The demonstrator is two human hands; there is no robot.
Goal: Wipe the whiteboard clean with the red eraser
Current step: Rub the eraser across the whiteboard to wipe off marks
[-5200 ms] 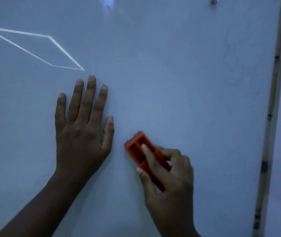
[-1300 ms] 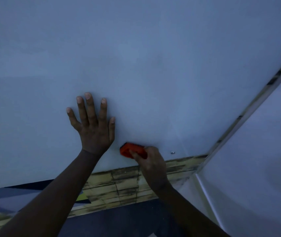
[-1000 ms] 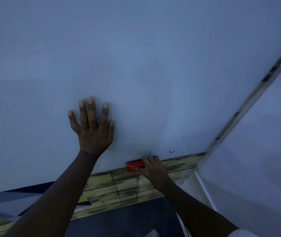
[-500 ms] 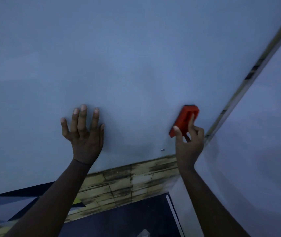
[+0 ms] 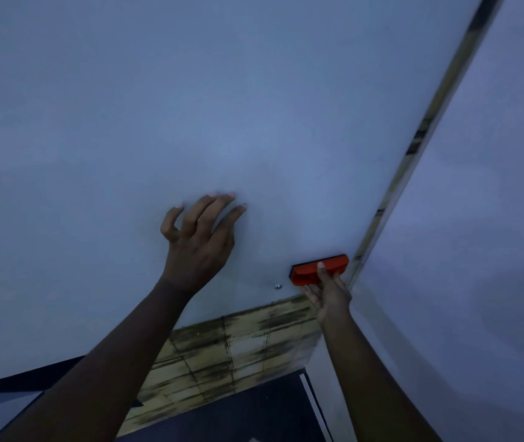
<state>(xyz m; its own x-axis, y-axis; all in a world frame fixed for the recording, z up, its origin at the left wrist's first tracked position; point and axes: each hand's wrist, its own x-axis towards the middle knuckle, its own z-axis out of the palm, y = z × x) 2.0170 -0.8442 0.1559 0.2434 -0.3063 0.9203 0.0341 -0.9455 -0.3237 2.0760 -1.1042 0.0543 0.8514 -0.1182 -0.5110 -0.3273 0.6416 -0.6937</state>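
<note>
Below the whiteboard point(image 5: 254, 106) runs a worn tiled strip point(image 5: 238, 342), with a small screw point(image 5: 278, 286) near its corner. Half a second ago the red eraser point(image 5: 310, 272) stood higher; now the right hand point(image 5: 329, 291) grips it flat at the bottom right corner. The left hand point(image 5: 198, 240) has loosely bent fingers and holds nothing.

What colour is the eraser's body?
Red-orange, with a dark strip along its left end; the head view shows the eraser.

Dim, bluish light; soft focus; straight edges bow near the borders.
</note>
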